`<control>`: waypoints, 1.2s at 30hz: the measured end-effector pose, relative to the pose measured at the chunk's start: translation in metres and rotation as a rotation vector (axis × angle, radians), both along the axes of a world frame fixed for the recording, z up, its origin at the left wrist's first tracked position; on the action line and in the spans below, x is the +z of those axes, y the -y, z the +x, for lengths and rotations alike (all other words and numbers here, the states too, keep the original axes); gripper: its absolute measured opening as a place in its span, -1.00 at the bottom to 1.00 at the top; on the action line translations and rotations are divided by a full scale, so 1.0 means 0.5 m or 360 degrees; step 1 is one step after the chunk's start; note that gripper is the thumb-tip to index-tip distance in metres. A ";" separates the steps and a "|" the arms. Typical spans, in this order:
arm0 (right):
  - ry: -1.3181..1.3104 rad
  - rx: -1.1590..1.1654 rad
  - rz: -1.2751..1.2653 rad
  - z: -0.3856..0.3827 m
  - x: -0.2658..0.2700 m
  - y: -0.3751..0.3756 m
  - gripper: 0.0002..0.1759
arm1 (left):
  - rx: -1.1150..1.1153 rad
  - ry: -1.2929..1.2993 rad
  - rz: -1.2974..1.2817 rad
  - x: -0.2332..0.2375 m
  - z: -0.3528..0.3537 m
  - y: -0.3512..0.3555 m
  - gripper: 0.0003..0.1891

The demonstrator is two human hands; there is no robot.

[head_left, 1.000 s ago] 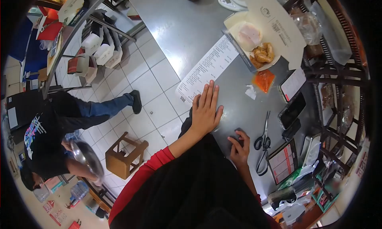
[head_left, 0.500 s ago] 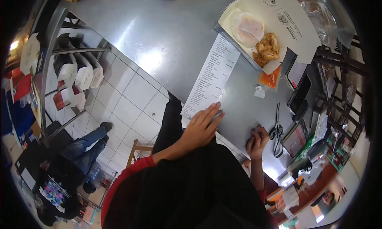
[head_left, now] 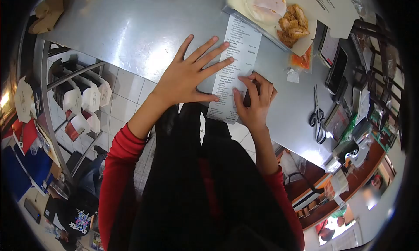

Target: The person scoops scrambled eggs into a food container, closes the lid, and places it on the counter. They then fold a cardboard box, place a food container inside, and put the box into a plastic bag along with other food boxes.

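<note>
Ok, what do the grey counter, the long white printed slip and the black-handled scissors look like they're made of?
The grey counter looks like brushed stainless steel: soft glare patches. The long white printed slip is thin matte paper, lying flat. The black-handled scissors have pale metal blades; handles probably plastic.

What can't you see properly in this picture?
Head view: print on the long white paper receipt is too small to read.
The small dark thing in the right hand is mostly covered by its fingers.
The white cardboard food box is cut off by the top edge.
</note>
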State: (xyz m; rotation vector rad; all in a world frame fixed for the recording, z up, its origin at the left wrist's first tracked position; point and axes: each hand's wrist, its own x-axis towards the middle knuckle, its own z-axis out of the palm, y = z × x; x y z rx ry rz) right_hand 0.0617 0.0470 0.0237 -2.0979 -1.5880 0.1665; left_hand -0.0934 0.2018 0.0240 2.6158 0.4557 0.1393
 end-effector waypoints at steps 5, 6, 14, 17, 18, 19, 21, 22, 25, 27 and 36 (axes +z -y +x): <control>-0.0033 0.0000 0.0057 0.002 -0.012 0.002 -0.65 | -0.0014 -0.0028 -0.0109 0.000 -0.002 0.000 0.01; -0.0033 0.0000 0.0063 0.002 -0.012 0.001 -0.64 | -0.0013 -0.0028 -0.0104 0.000 -0.002 -0.001 0.02; -0.0345 -0.0179 0.0145 0.000 -0.022 0.106 -0.86 | -0.0011 -0.0101 -0.0005 0.012 -0.004 0.006 -0.02; -0.0263 -0.0438 0.0447 -0.018 -0.026 0.267 -0.88 | -0.0072 0.0135 0.0094 -0.023 -0.022 0.016 -0.33; -0.0198 -0.0569 0.0369 -0.024 -0.029 0.337 -0.88 | -0.0094 0.0413 0.0074 -0.064 -0.036 0.005 -0.49; -0.0156 -0.0691 0.0294 -0.032 -0.037 0.410 -0.87 | -0.0065 0.0451 0.0026 -0.123 -0.058 -0.022 -0.63; -0.0121 -0.0920 -0.0235 -0.052 -0.072 0.579 -0.85 | -0.0223 0.0697 0.0075 -0.149 -0.068 -0.052 -0.70; -0.0385 -0.1045 -0.0605 -0.070 -0.123 0.671 -0.81 | -0.0238 0.0783 0.0092 -0.130 0.000 -0.009 -0.69; -0.1169 -0.1530 -0.1357 -0.119 -0.210 0.968 -0.69 | -0.0177 0.1051 0.0044 -0.076 0.184 0.196 -0.68; -0.1245 -0.2033 -0.1389 -0.181 -0.268 1.170 -0.65 | -0.0170 0.1186 -0.0087 -0.037 0.304 0.395 -0.67; -0.1570 -0.2515 -0.0783 -0.225 -0.239 1.832 -0.67 | -0.1256 0.0758 -0.1488 0.094 0.728 1.389 -0.62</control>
